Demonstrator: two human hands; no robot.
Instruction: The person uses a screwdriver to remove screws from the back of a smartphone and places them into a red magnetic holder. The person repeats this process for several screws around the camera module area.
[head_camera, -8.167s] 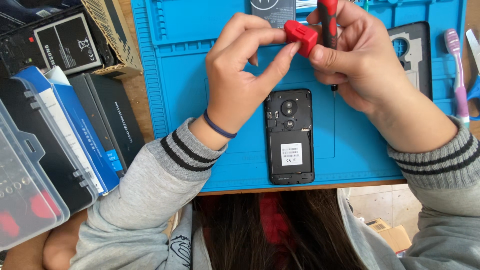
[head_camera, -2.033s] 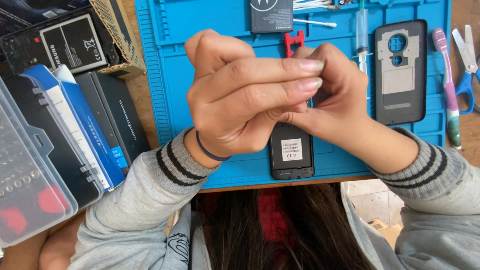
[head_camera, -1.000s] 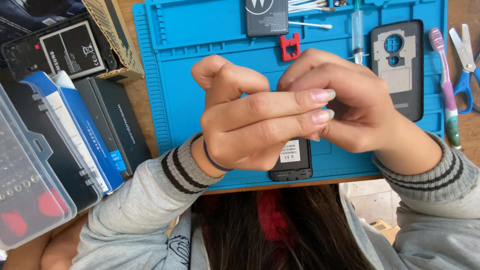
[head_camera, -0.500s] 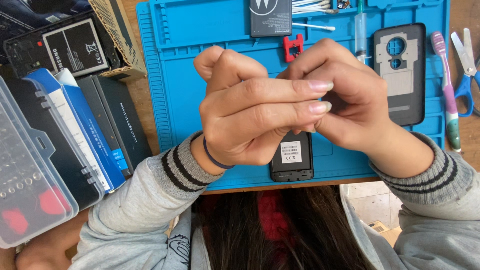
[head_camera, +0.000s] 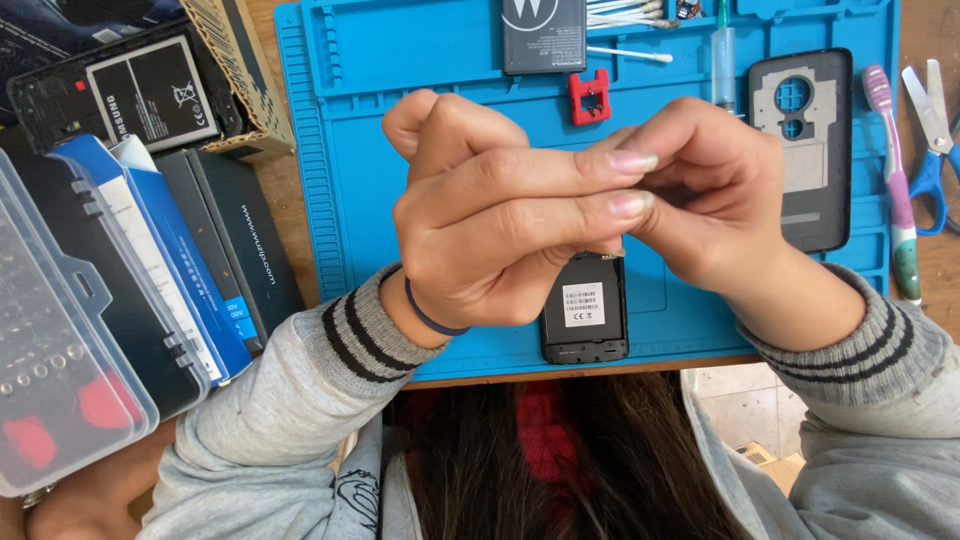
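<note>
While I'm looking down at the ribbed blue silicone work mat (head_camera: 400, 120) on the wooden surface (head_camera: 290, 190), my left hand (head_camera: 500, 220) is curled nearly closed, its fingertips (head_camera: 632, 160) pressed against my right hand (head_camera: 720, 190). The right one is pinched shut too, though I honestly can't tell what's between them, it's too small or hidden. Both hover right over the opened black phone (head_camera: 585, 310), flat on the mat with its glossy inner frame and white sticker showing. The matte black plastic back cover (head_camera: 800, 150) lies just right of my hands, the small red plastic block (head_camera: 589, 96) sits above them, and a flat dark rectangular battery (head_camera: 543, 35) rests at the mat's top edge. A pink-handled toothbrush (head_camera: 895, 190) lies along the right rim.
</note>
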